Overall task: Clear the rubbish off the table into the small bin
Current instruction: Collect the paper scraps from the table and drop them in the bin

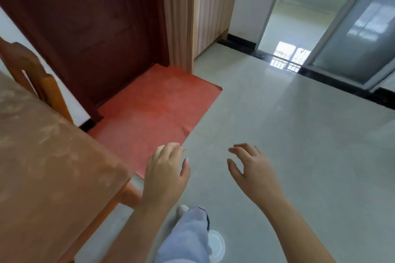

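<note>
Both your hands are empty. Your left hand point(166, 168) hangs palm down with the fingers loosely spread, and your right hand point(252, 168) beside it is just as slack, thumb and fingers apart, gripping nothing. Neither touches anything; they hover above the pale tiled floor point(299, 145).

Just to the left of your left hand is the corner of the table point(49, 156), its brown patterned top bare in the part you can see. No rubbish shows on that part, and the small bin is nowhere in view, so you cannot tell from here where either one is. Ahead of your left hand lies a red mat point(154, 104) at the foot of a dark door point(96, 28); a wooden chair point(32, 74) stands at the far side of the table.

The risk now, as I judge it, is working blind: your head is turned to the floor and away from the tabletop, so you may reach without a target. Your left wrist is also close to that table corner, and a careless swing could knock it. The mat's edge by your feet could catch a step.
</note>
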`<state>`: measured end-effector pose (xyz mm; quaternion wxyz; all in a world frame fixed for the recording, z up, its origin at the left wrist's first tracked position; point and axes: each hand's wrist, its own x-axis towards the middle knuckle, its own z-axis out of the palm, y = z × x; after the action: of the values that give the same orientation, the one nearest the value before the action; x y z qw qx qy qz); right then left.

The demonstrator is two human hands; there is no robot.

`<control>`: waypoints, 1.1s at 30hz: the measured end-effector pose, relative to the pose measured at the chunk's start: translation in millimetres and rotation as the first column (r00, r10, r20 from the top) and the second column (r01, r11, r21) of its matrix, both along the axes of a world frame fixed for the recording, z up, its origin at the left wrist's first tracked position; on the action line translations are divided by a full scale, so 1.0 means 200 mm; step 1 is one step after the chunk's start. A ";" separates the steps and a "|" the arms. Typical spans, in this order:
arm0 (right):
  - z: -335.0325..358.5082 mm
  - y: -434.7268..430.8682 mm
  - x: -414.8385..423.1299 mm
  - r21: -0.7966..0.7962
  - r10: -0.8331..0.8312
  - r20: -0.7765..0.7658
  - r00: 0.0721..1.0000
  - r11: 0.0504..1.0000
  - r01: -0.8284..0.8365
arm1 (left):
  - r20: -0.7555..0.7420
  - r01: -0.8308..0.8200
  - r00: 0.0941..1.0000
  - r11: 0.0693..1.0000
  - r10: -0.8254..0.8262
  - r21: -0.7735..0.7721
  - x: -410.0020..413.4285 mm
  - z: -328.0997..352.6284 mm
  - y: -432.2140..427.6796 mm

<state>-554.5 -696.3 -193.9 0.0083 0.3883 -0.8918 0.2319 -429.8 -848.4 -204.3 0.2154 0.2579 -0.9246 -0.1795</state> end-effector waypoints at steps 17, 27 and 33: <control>0.00 -1.62 -1.18 -0.040 0.424 0.016 0.905 0.905 -0.424 | 0.044 -0.410 0.911 0.912 0.409 0.003 -0.87 0.02 -1.22; 0.13 -2.56 -1.50 -0.052 0.748 0.013 0.663 0.663 -0.747 | -0.038 -0.735 0.678 0.678 0.734 -0.018 -1.11 0.15 -1.74; 0.08 -2.96 -1.24 -0.038 0.896 0.058 0.441 0.444 -0.895 | 0.002 -0.890 0.455 0.455 0.890 0.012 -0.92 0.13 -1.92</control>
<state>-802.1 -1289.0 -178.3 -0.1460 0.7920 -0.5524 0.2152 -613.5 -1232.7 -178.5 0.2782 0.7034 -0.6525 -0.0465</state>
